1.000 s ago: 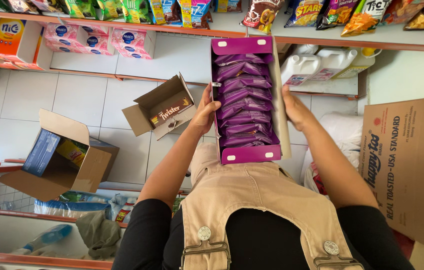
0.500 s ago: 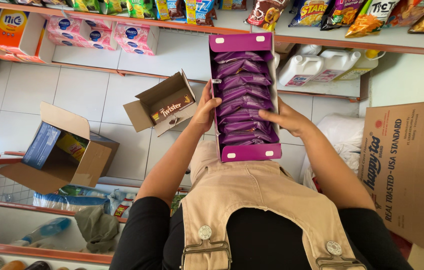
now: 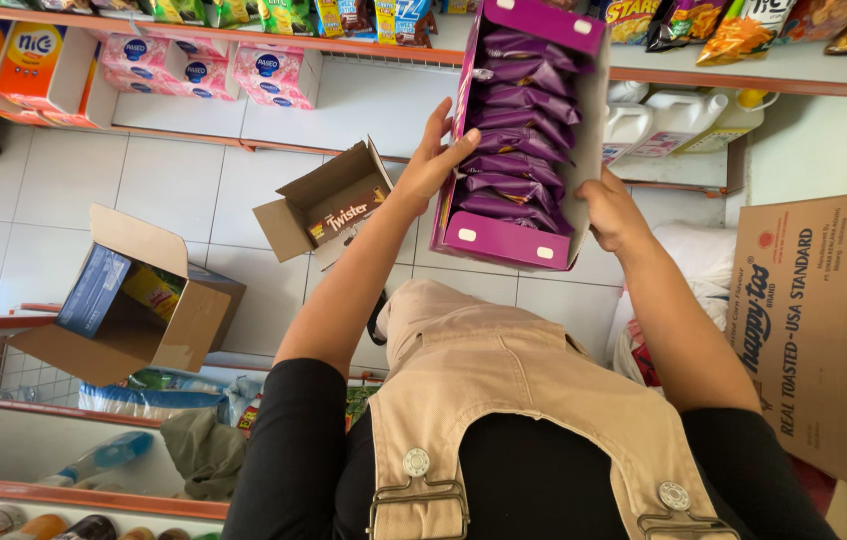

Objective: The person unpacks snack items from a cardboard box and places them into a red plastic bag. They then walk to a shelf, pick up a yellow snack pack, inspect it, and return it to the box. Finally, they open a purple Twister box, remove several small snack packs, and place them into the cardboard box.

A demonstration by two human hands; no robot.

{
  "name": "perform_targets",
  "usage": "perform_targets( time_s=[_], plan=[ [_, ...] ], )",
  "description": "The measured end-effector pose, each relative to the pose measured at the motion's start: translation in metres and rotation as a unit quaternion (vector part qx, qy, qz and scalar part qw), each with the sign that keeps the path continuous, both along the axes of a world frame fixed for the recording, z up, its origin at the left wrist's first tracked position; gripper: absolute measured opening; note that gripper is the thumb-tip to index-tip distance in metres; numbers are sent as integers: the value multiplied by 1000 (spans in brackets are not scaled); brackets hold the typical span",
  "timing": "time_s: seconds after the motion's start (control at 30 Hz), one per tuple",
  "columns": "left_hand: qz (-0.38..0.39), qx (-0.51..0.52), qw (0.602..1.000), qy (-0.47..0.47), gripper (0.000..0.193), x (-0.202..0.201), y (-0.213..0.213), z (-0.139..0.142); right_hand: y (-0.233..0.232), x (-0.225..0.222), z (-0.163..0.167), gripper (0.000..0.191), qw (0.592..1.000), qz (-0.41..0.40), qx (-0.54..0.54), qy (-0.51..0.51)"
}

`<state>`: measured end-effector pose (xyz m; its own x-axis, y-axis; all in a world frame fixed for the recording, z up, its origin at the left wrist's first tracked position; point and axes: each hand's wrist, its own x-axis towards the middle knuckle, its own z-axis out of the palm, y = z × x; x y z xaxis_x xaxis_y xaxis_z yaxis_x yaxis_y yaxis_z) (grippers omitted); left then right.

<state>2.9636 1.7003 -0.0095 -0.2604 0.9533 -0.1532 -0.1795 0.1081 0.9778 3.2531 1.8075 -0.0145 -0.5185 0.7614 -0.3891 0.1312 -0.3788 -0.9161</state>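
I hold a long purple display box [image 3: 499,240] in front of me with both hands, tilted up toward the shelf. It is filled with several purple snack packets [image 3: 515,150] lying in a row. My left hand [image 3: 433,160] grips the box's left wall, fingers spread against it. My right hand [image 3: 611,212] clasps its right wall near the lower end. The box's far end reaches the edge of the shelf [image 3: 763,80] above, where bright snack bags [image 3: 743,30] hang.
Two opened cardboard cartons lie on the white tiled floor: a small one [image 3: 328,200] by my left arm, a larger one [image 3: 128,300] further left. A big brown carton [image 3: 823,330] stands at right. White jugs [image 3: 673,120] sit under the shelf. Pink tissue packs [image 3: 273,72] line the upper left.
Both hands have lifted the purple box upward and to the right, toward the shelf edge. The view has shifted with it.
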Motion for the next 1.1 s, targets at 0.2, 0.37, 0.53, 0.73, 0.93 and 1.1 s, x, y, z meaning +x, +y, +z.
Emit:
perform_targets(
  time_s=[0.2, 0.37, 0.53, 0.73, 0.93, 1.1],
  plan=[
    [14, 110, 989, 96, 95, 10, -26, 52, 6, 9, 11, 58, 997, -34, 0, 71],
    [73, 269, 809, 517, 56, 22, -79, 112, 6, 12, 10, 62, 993, -52, -2, 104],
    [-146, 211, 738, 624, 39, 33, -94, 137, -1, 8, -2, 63, 997, -44, -4, 67],
    [-139, 219, 705, 660, 55, 38, -94, 128, -9, -6, -14, 64, 999, -22, -39, -4],
    [-97, 254, 698, 663, 27, 41, -110, 120, -10, -15, -11, 59, 998, -18, -60, 32],
    [-64, 260, 697, 665, 14, 49, -119, 113, -8, -18, -12, 66, 998, -14, 22, 63]
  ],
)
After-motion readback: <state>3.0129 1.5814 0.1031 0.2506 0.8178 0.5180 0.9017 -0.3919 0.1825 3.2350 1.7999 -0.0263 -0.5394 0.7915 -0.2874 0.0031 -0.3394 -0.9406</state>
